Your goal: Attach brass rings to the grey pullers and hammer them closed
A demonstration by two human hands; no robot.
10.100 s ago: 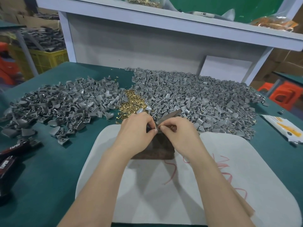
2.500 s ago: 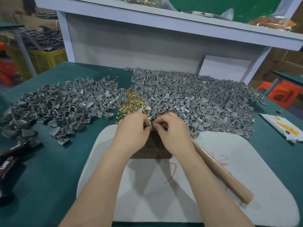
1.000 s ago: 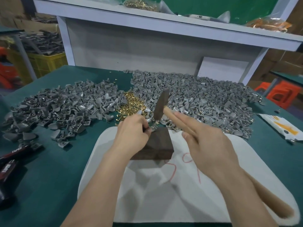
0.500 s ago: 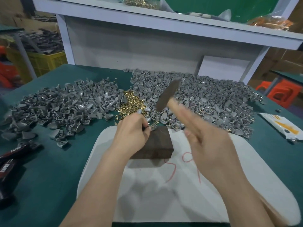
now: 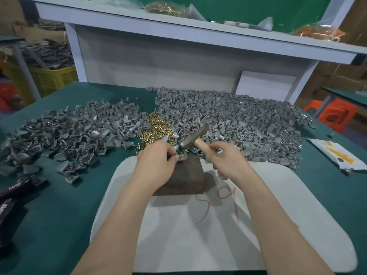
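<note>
**Fingers [image 5: 173,155] pinched on one grey puller [image 5: 183,157] at the block [image 5: 190,179]; hammer [image 5: 195,136] over it**

At far left, a left heap of pullers [image 5: 69,135] is spread on the green table [image 5: 49,205]. Which heap is finished cannot be told. Brass rings [image 5: 156,128] are piled between the heaps, within easy reach of both hands. The left hand [image 5: 156,165] is laid on the dark block, with thumb and forefinger narrowly closed on the single puller at the block's far edge. This is judged to give the ring a hard backing. The hammer is gripped close to its head by the curled right hand [image 5: 228,161], presumably for short, controlled taps near the fingertips. Contact between head and puller cannot be told. A right heap of pullers [image 5: 248,124] lies beyond.
</note>
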